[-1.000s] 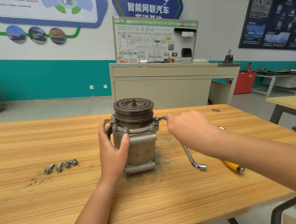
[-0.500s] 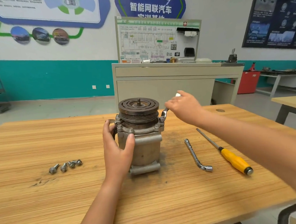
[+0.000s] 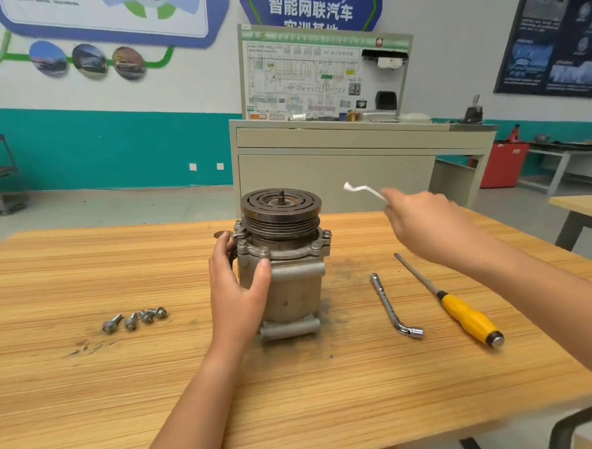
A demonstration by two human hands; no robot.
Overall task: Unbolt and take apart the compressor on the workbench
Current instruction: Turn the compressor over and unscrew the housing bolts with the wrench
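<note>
Wooden surface (image 3: 125,387) w/ compressor (image 3: 291,289) standing upright near its centre, pulley (image 3: 281,208) end up; left hand (image 3: 238,292) wraps the housing's left side, thumb on the front, fingers round the back. Right hand (image 3: 425,224) hangs in the air to the compressor's right, apart from it, fingers pinching a small blurred spanner (image 3: 363,190) whose free end points back toward the pulley side. On surface, R of compressor: yellow-handled screwdriver (image 3: 464,313) & L-shaped socket wrench (image 3: 391,305) side by side, not touching; L of it, loose bolts (image 3: 135,318) in a short row.
</note>
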